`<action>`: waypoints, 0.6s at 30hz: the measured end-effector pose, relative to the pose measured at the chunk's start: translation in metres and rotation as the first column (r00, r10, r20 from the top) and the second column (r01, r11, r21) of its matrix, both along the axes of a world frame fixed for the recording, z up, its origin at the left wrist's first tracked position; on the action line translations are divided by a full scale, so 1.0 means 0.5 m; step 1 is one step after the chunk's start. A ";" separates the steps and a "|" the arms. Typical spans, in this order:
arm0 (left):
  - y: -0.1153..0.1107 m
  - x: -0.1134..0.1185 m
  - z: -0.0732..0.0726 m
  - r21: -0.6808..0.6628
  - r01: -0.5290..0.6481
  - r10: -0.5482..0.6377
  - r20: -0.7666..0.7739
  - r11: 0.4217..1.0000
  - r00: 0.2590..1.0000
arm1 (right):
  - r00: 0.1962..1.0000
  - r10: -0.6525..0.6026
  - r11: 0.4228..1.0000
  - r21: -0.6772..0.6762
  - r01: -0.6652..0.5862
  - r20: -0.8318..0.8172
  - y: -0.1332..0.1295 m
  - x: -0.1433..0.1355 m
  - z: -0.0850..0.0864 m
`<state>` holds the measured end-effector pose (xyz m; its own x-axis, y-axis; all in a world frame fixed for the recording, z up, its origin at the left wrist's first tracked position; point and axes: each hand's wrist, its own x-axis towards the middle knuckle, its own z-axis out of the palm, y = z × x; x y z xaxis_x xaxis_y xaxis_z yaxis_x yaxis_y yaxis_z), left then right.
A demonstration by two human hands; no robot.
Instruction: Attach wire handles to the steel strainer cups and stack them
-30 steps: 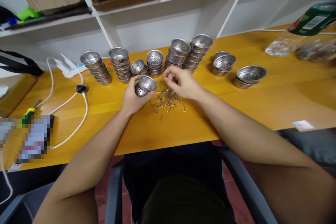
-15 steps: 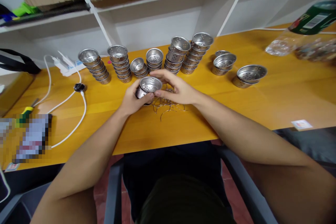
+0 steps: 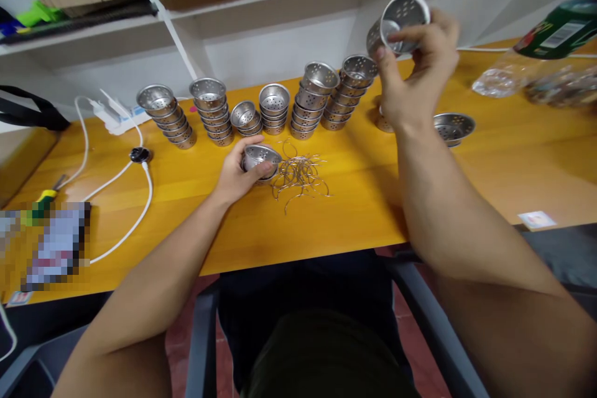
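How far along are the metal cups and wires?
Looks partway. Apparently done: the cup stacks along the back of the table. In hand: a raised cup in the right hand, at least one lower cup in the left hand. Probably left: the wire tangle; final count can't be told.

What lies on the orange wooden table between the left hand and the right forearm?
A tangle of thin, curved metal wires lies on the tabletop there, close beside the left hand; the head view shows it.
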<state>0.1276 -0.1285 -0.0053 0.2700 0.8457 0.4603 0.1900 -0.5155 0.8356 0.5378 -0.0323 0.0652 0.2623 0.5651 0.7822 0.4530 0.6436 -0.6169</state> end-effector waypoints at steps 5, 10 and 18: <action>0.004 0.003 -0.007 -0.003 -0.039 0.039 -0.049 0.999 0.998 | 0.983 -0.113 0.992 -0.033 0.119 0.147 0.063 0.009 -0.037; 0.013 0.007 -0.021 0.007 -0.011 0.011 -0.009 1.000 1.000 | 0.959 -0.150 0.958 -0.204 0.200 0.240 0.062 -0.015 -0.032; 0.003 0.014 -0.010 -0.048 -0.012 0.013 0.016 0.999 1.000 | 0.911 -0.089 0.944 -0.258 0.206 0.403 0.025 -0.007 -0.028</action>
